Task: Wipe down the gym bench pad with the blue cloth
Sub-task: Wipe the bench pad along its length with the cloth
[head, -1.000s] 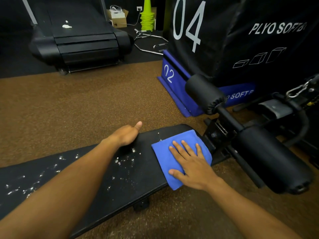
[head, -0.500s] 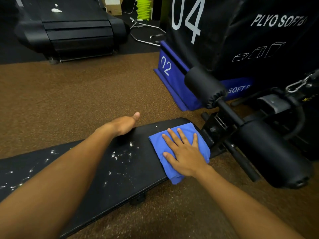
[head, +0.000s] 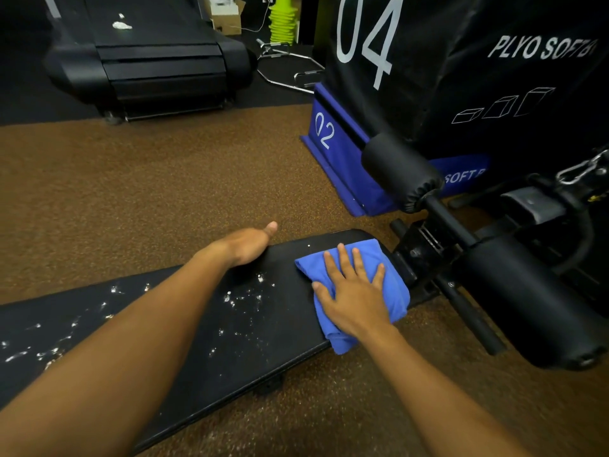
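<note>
The right hand [head: 354, 291] lies flat with fingers spread straight, pressing the blue cloth [head: 372, 258] onto the far end of the black bench pad [head: 197, 351]. The cloth is bunched and overhangs the pad's near edge. The left hand [head: 247, 244] rests on the pad's far edge, thumb extended; its fingers are hidden beyond the edge. White specks [head: 242, 296] are scattered across the pad left of the cloth. Foam rollers [head: 400, 168] stand just beyond the pad end, before a black plyo box [head: 461, 61].
</note>
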### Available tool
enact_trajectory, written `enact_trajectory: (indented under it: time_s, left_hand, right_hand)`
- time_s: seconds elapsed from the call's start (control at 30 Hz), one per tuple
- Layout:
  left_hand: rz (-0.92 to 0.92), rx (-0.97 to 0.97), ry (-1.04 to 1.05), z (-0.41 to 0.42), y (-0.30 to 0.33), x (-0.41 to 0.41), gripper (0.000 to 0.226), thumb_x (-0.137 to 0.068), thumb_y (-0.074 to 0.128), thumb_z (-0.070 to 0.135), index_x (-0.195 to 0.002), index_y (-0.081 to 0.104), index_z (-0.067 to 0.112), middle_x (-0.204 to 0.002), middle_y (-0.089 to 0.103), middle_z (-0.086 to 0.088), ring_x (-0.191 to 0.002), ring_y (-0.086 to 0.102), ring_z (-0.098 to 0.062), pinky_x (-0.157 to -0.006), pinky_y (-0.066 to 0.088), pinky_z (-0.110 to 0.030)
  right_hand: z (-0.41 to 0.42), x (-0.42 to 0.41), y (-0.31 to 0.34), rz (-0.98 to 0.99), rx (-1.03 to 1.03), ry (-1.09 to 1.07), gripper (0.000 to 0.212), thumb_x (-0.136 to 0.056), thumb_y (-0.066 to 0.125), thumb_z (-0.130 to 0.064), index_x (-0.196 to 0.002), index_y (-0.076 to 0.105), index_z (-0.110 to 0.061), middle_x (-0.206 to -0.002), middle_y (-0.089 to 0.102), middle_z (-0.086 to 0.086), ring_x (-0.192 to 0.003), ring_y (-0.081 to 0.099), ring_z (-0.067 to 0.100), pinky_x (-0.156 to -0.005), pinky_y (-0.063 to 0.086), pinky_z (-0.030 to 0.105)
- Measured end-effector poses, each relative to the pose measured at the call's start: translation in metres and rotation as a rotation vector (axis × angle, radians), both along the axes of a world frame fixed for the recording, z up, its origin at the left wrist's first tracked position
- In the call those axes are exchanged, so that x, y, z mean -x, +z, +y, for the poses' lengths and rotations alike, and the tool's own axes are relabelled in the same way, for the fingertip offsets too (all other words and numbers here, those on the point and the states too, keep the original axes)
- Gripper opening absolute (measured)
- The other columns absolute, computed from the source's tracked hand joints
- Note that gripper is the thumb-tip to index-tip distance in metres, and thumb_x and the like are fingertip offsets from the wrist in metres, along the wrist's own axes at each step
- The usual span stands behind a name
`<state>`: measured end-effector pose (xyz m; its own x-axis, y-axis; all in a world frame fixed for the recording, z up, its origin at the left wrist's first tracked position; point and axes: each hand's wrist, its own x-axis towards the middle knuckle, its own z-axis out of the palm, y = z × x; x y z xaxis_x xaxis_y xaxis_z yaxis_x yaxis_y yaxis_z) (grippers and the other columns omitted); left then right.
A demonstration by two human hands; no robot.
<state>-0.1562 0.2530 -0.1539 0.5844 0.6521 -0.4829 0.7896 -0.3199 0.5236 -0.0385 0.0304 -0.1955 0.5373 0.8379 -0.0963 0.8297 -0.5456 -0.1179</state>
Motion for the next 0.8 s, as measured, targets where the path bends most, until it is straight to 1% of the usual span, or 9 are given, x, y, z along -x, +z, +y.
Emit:
enact_trajectory:
  time_s: [0.07, 0.17, 0.33, 0.5, 0.6, 0.7, 0.8]
  left_hand:
    - [-0.006, 0.011, -0.003, 0.003, -0.001, -0.001, 0.085, -0.095, 0.021, 0.074, -0.150, 0.046, 0.015, -0.164, 0.029, -0.009, -0.152, 0.024, -0.030, -0.123, 0.017, -0.047]
    - [-0.021, 0.024, -0.009, 0.005, -0.001, -0.002, 0.082, -0.097, 0.021, 0.073, -0.150, 0.045, 0.015, -0.164, 0.029, -0.009, -0.152, 0.024, -0.029, -0.122, 0.016, -0.047]
    - [-0.039, 0.013, -0.015, 0.001, 0.001, 0.000, 0.080, -0.098, 0.022, 0.070, -0.151, 0.044, 0.014, -0.164, 0.028, -0.009, -0.152, 0.023, -0.029, -0.122, 0.016, -0.046]
    - [-0.073, 0.024, -0.018, -0.004, 0.004, 0.004, 0.079, -0.099, 0.021, 0.070, -0.151, 0.043, 0.015, -0.164, 0.028, -0.008, -0.152, 0.023, -0.027, -0.121, 0.015, -0.043]
    - [-0.078, 0.049, -0.002, -0.002, 0.001, 0.005, 0.085, -0.094, 0.019, 0.076, -0.147, 0.052, 0.018, -0.162, 0.034, -0.006, -0.150, 0.029, -0.027, -0.120, 0.019, -0.044]
    - [-0.103, 0.122, 0.032, 0.000, 0.003, 0.008, 0.083, -0.093, 0.020, 0.077, -0.134, 0.065, 0.020, -0.152, 0.049, -0.002, -0.143, 0.041, -0.025, -0.119, 0.023, -0.043]
    - [-0.183, 0.249, 0.013, 0.001, 0.002, 0.007, 0.077, -0.096, 0.021, 0.072, -0.138, 0.060, 0.021, -0.144, 0.057, 0.004, -0.138, 0.046, -0.016, -0.122, 0.020, -0.041]
  right_hand:
    - [0.005, -0.001, 0.001, 0.027, -0.011, -0.016, 0.062, -0.100, 0.015, -0.054, -0.158, 0.008, -0.033, -0.166, -0.006, -0.004, -0.152, -0.012, 0.020, -0.116, -0.008, 0.064]
    - [0.014, -0.007, 0.001, 0.045, -0.043, -0.033, 0.056, -0.105, 0.022, -0.043, -0.158, 0.013, -0.027, -0.167, 0.000, -0.004, -0.152, -0.006, 0.018, -0.117, -0.006, 0.061]
    - [0.046, -0.029, 0.003, 0.059, -0.087, -0.060, 0.056, -0.106, 0.023, -0.040, -0.157, 0.017, -0.019, -0.166, 0.010, 0.000, -0.153, 0.002, 0.017, -0.119, -0.001, 0.057]
    - [0.061, -0.030, 0.008, 0.053, -0.065, -0.090, 0.056, -0.106, 0.021, -0.040, -0.157, 0.018, -0.017, -0.166, 0.010, 0.002, -0.153, 0.001, 0.020, -0.120, -0.001, 0.055]
    - [0.060, -0.018, 0.008, 0.058, -0.042, -0.066, 0.058, -0.106, 0.021, -0.040, -0.158, 0.015, -0.015, -0.166, 0.008, 0.004, -0.153, -0.001, 0.021, -0.121, -0.002, 0.049]
    - [0.061, 0.003, 0.009, 0.080, -0.054, 0.005, 0.058, -0.107, 0.022, -0.039, -0.158, 0.014, -0.013, -0.166, 0.005, 0.006, -0.153, -0.003, 0.022, -0.121, -0.003, 0.045]
    - [0.053, 0.033, 0.007, 0.124, -0.096, 0.106, 0.058, -0.107, 0.025, -0.038, -0.158, 0.015, -0.013, -0.166, 0.005, 0.008, -0.153, -0.004, 0.023, -0.121, -0.006, 0.043]
